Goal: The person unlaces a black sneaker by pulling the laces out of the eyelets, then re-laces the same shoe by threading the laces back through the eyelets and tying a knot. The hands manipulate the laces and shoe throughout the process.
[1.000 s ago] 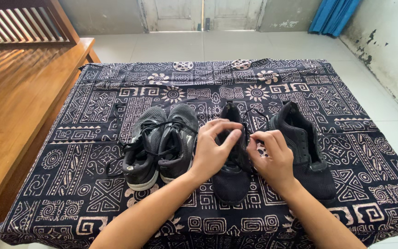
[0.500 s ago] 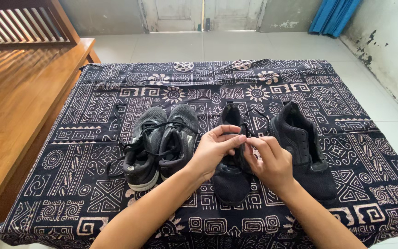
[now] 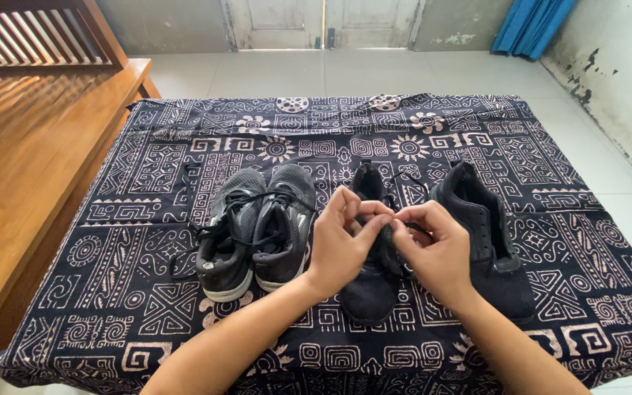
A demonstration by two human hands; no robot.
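Black shoes (image 3: 371, 281) on a black-and-cream patterned cloth (image 3: 148, 183).

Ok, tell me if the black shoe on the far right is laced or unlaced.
Unlaced, as far as shows: the far-right black shoe stands upright with its opening gaping and bare eyelets, no lace across them.

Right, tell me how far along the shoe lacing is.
Looks done: nothing finished; the grey pair on the left lies with its laces loose. In hand: the left hand and right hand pinch a lace over the middle black shoe. Left: the black shoe on the right, its eyelets apparently bare.
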